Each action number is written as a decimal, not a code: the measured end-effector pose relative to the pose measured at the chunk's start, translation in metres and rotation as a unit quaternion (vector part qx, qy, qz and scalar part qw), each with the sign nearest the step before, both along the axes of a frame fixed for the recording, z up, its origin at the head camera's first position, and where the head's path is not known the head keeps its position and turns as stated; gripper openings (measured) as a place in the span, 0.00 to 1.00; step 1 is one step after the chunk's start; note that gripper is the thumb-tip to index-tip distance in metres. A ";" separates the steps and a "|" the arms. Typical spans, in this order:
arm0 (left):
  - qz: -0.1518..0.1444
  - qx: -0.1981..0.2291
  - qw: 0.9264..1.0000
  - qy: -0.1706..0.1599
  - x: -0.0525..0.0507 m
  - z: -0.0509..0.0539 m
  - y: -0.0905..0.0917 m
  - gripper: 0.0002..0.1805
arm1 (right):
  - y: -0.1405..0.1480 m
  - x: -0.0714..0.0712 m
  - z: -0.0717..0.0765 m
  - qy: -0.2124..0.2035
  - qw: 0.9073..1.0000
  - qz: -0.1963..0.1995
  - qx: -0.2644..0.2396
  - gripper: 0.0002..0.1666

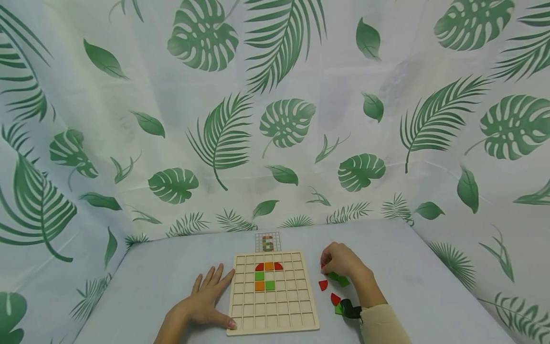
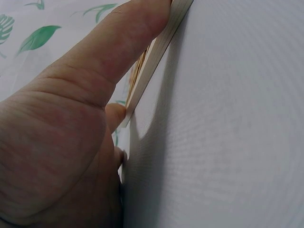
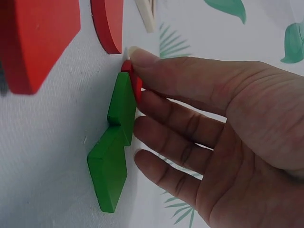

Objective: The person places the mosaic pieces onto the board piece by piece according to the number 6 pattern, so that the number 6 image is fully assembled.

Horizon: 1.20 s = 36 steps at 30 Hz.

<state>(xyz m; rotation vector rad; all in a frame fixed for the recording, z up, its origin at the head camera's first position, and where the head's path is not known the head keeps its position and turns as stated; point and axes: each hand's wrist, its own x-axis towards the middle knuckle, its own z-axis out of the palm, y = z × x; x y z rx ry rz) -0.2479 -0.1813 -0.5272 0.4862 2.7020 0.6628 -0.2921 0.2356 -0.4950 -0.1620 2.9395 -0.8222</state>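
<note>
A wooden grid board (image 1: 288, 308) lies on the table, with red quarter-round pieces and orange and green square pieces set in its upper cells. My left hand (image 1: 202, 301) is spread along its left side; the thumb (image 2: 128, 33) and index fingertip touch the edge. Right of the board, my right hand (image 1: 343, 262) pinches a red piece (image 3: 136, 83) between thumb and index finger, its other fingers loosely bent. Two green square pieces (image 3: 108, 166) lie against one another on the table, the upper one beside that red piece.
A small pattern card (image 1: 268, 242) with a coloured figure lies behind the board. Nearer me, a red quarter-round piece (image 1: 323, 285) lies alone. Another red piece (image 1: 335, 299) and a green piece (image 1: 338, 309) sit by the right wrist's black camera (image 1: 351, 309). A leaf-print curtain (image 1: 283, 143) hangs behind.
</note>
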 end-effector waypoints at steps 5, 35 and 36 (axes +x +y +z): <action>-0.002 -0.003 1.000 0.001 0.000 0.000 0.000 0.77 | -0.002 0.001 0.001 -0.005 1.000 -0.002 0.002 0.11; -0.004 0.006 1.000 0.008 0.002 0.001 -0.001 0.77 | -0.015 -0.003 0.009 0.122 0.982 0.088 -0.114 0.08; -0.004 0.007 1.000 0.007 0.002 0.001 -0.001 0.77 | -0.015 -0.003 0.009 0.127 0.981 0.089 -0.115 0.08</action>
